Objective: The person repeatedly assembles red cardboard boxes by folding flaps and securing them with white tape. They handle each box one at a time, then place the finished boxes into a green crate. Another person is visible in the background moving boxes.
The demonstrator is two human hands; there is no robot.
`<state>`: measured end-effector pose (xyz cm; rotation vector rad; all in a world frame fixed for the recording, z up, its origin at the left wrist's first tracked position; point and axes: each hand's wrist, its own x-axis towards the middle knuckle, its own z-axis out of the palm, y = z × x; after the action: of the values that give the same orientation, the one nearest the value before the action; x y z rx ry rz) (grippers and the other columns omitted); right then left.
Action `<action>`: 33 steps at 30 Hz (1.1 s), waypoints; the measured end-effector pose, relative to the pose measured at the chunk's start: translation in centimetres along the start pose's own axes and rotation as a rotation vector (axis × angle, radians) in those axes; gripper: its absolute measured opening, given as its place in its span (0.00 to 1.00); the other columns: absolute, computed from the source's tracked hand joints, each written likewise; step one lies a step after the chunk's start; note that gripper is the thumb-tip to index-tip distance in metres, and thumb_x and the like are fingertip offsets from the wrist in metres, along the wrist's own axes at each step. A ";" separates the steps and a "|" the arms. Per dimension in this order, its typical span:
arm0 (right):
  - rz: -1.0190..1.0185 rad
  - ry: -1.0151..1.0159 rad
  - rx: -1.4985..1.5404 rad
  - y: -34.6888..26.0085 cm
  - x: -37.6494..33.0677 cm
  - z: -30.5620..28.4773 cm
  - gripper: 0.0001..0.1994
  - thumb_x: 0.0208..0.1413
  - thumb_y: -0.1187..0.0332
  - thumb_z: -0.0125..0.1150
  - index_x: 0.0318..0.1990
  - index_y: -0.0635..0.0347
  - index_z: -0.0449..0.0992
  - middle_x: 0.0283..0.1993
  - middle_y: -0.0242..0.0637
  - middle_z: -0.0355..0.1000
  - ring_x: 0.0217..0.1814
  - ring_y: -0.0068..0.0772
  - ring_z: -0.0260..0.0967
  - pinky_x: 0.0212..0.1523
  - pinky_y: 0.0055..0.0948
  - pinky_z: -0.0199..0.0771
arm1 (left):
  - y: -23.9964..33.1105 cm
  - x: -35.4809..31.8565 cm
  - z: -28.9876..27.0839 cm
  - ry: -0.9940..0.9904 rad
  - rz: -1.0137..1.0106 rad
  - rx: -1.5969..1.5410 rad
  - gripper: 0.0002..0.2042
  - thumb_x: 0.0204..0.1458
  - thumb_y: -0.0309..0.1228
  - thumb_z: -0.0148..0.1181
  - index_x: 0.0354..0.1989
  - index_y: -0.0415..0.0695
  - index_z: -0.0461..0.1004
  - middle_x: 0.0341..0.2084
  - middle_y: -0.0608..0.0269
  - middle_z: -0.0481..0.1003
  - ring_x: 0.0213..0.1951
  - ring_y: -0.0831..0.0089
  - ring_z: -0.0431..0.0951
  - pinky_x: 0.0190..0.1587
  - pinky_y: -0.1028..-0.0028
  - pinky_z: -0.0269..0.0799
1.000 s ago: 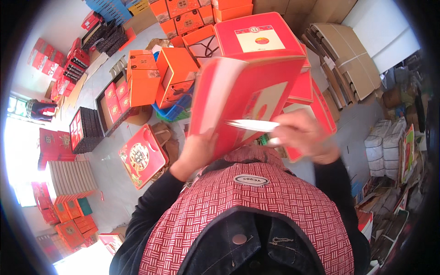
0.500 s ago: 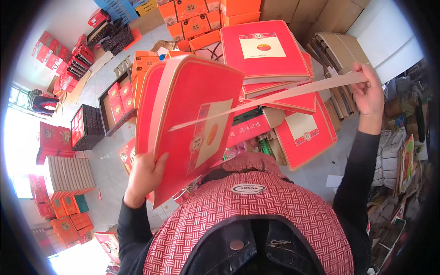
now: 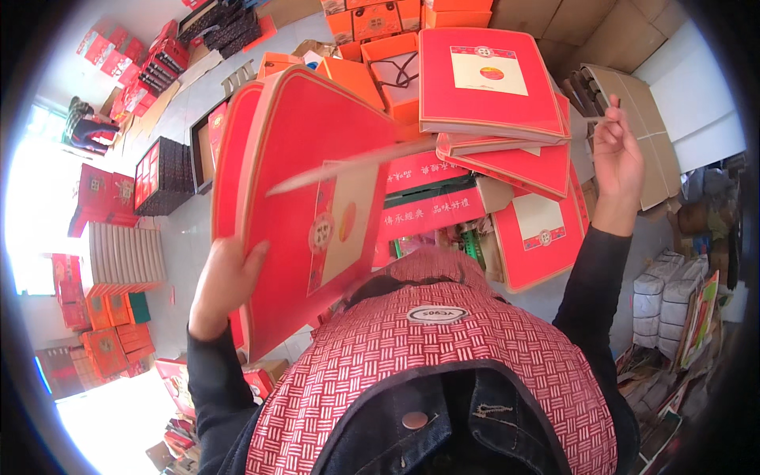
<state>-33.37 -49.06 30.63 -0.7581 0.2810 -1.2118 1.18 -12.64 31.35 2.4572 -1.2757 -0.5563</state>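
Observation:
My left hand (image 3: 224,281) grips the near left edge of a large flat red box (image 3: 305,131), which stands tilted up on its side. A cream panel with a round emblem marks the face of the box. Across that face runs a thin pale strip (image 3: 340,168), blurred by motion, toward my right hand (image 3: 617,162). Raised at the right, my right hand pinches the strip's far end between its fingers. Part of the strip is hard to make out over the stack of similar red boxes (image 3: 483,87) between my hands.
Another red box (image 3: 538,237) leans below the stack. Orange boxes (image 3: 376,24) stand behind it. Flattened cardboard (image 3: 633,127) leans at the right, near wrapped bundles (image 3: 665,301). At the left are dark trays (image 3: 162,178) and stacked cartons (image 3: 123,253). A person (image 3: 87,127) is at the far left.
The red box in my left hand has shifted a little left. My right hand has moved slightly left and its fingers point up more. The strip between them hangs lower and looks more blurred.

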 end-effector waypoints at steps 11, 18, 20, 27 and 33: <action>0.227 -0.102 -0.435 8.9 -2.1 3.2 0.07 0.53 0.70 0.55 0.36 0.65 0.72 0.27 0.32 0.69 0.18 0.13 0.56 0.17 0.13 0.53 | 3.6 14.2 12.4 -0.134 0.001 -0.157 0.15 0.45 0.34 0.54 0.31 0.31 0.72 0.25 0.37 0.72 0.33 0.46 0.74 0.37 0.59 0.70; 0.628 -0.213 -0.667 19.4 -12.3 2.2 0.05 0.55 0.73 0.53 0.35 0.65 0.74 0.26 0.30 0.70 0.22 0.13 0.64 0.21 0.14 0.64 | 1.2 5.5 13.3 -0.130 0.057 -0.551 0.12 0.49 0.29 0.51 0.38 0.32 0.69 0.27 0.43 0.73 0.33 0.55 0.75 0.36 0.65 0.69; 0.718 -0.241 -0.584 21.1 -14.0 2.0 0.06 0.53 0.75 0.54 0.37 0.66 0.74 0.25 0.30 0.70 0.23 0.15 0.66 0.22 0.15 0.67 | 0.7 2.3 13.4 -0.075 0.035 -0.252 0.10 0.50 0.27 0.50 0.39 0.33 0.68 0.26 0.46 0.72 0.30 0.64 0.75 0.32 0.68 0.68; 0.595 -0.368 -0.690 21.4 -12.9 4.4 0.05 0.51 0.75 0.57 0.35 0.66 0.74 0.24 0.30 0.71 0.23 0.15 0.67 0.22 0.15 0.66 | 0.8 6.0 13.4 -0.152 -0.117 -0.759 0.09 0.55 0.26 0.46 0.38 0.34 0.70 0.25 0.70 0.70 0.27 0.85 0.67 0.29 0.82 0.64; 0.370 -0.424 -0.785 24.4 -13.1 4.9 0.04 0.50 0.75 0.57 0.31 0.69 0.73 0.24 0.33 0.72 0.24 0.18 0.70 0.25 0.18 0.70 | 2.4 5.4 14.4 -0.149 -0.106 -0.679 0.07 0.53 0.27 0.47 0.33 0.35 0.68 0.18 0.66 0.67 0.23 0.82 0.65 0.26 0.76 0.62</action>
<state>-17.19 -31.62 15.65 -1.5385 0.5266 -0.5412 -4.52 -19.84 18.82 1.9380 -0.8158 -1.0208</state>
